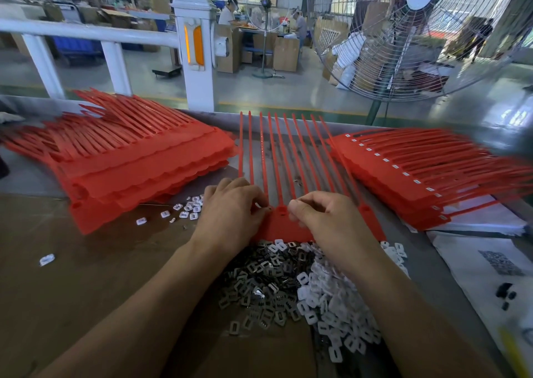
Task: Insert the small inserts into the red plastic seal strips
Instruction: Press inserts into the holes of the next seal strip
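A red seal strip sheet [281, 227] lies in front of me, its long tails fanning away over the table. My left hand [230, 213] pinches a small white insert at the sheet's head row. My right hand [326, 219] has curled fingers on the same row beside an empty round socket; whether it holds an insert is hidden. Below my hands lies a heap of dark metal inserts [259, 285] and white plastic inserts [334, 305].
A stack of red strip sheets [129, 164] lies at the left, another stack with white inserts fitted [418, 172] at the right. Loose white inserts [187, 207] are scattered left of my hand. Printed white bags [490, 262] lie right. A big fan [418, 31] stands behind.
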The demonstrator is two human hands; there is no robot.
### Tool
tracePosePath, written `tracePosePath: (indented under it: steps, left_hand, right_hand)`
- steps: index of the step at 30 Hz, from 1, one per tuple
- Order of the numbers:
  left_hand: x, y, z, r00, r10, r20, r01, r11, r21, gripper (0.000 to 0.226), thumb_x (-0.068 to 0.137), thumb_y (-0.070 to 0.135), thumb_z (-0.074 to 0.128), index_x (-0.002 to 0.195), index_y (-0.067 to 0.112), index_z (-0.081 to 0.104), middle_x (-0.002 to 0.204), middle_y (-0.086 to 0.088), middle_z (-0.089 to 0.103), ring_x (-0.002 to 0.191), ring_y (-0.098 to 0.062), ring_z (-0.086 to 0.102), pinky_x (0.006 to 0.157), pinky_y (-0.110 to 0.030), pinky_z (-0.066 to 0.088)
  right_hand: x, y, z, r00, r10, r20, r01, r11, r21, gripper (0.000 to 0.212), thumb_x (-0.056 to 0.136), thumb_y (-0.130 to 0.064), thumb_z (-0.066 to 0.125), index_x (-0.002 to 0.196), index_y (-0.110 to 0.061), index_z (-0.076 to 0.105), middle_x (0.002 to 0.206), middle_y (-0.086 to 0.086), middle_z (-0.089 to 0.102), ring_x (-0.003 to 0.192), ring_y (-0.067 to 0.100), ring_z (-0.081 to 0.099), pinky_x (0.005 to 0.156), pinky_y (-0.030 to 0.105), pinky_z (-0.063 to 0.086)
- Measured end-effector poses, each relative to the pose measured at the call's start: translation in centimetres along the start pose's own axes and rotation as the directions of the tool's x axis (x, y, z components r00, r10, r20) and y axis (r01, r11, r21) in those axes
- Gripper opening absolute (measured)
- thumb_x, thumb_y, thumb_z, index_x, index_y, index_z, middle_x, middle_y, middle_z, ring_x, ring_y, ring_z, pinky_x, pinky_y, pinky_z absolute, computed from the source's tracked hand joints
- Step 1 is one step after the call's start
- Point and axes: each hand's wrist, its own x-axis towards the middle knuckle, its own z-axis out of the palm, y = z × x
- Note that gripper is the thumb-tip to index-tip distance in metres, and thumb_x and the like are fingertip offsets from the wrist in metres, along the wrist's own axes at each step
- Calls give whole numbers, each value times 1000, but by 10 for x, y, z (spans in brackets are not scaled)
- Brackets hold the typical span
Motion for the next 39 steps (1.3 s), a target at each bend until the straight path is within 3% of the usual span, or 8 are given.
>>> tracePosePath:
  steps: [5, 11, 17, 23, 29, 39]
  left_hand:
    - [-1, -1, 1, 1000, -5, -2, 5, 1000, -2, 11, 89, 43, 70, 96, 35, 73, 101, 16, 60, 109, -12, 48, 97, -35, 29]
    - [-1, -2, 1, 1000, -15, -1, 15, 1000, -4, 11, 89, 43, 70, 96, 36, 73, 101, 16, 60, 109, -12, 47, 95, -33, 27]
    - [-1, -3, 1, 1000, -23, 5, 23, 1000, 7, 7, 89, 40, 71, 96, 37, 72, 101, 19, 60, 108, -11, 48, 92, -30, 25]
    - [-1, -3, -1, 999, -22, 24, 22, 1000, 6, 8, 89, 37, 70, 97, 37, 73, 100, 19, 61, 109, -11, 48, 92, -30, 24]
    - [-7, -3, -6, 999, 20, 33, -21, 1000, 11, 15, 90, 27, 69, 99, 38, 73, 105, 17, 64, 111, -12, 50, 93, -29, 21]
    - [-9, -4, -8, 997, 62, 47, -63, 998, 12, 21, 90, 23, 68, 106, 37, 72, 107, 18, 64, 113, -12, 50, 95, -30, 23]
  right_hand:
    - [-1, -1, 0, 1000, -2, 5, 2, 1000, -2, 19, 99, -43, 64, 89, -32, 75, 86, -19, 75, 81, -5, 68, 64, 16, 45]
    - [-2, -1, -1, 1000, -4, 20, 4, 1000, 10, 18, 100, -42, 64, 91, -32, 75, 85, -23, 74, 80, -9, 67, 56, 4, 44]
    - [-2, -1, -1, 1000, -7, 22, 7, 1000, -4, 19, 99, -45, 64, 91, -32, 75, 87, -24, 74, 83, -9, 67, 70, 20, 46]
    - [-2, 1, -6, 994, -47, 102, 56, 995, -84, 15, 99, -44, 65, 94, -34, 75, 89, -22, 73, 82, -9, 67, 57, 1, 45]
    - [-1, 0, -16, 968, -50, 248, 123, 949, -289, 6, 89, -42, 78, 86, -37, 76, 87, -23, 71, 81, -5, 66, 71, 19, 47]
    - [0, 1, -13, 945, -59, 323, 212, 860, -464, 7, 89, -41, 78, 86, -35, 75, 86, -22, 67, 87, -15, 57, 67, 12, 40]
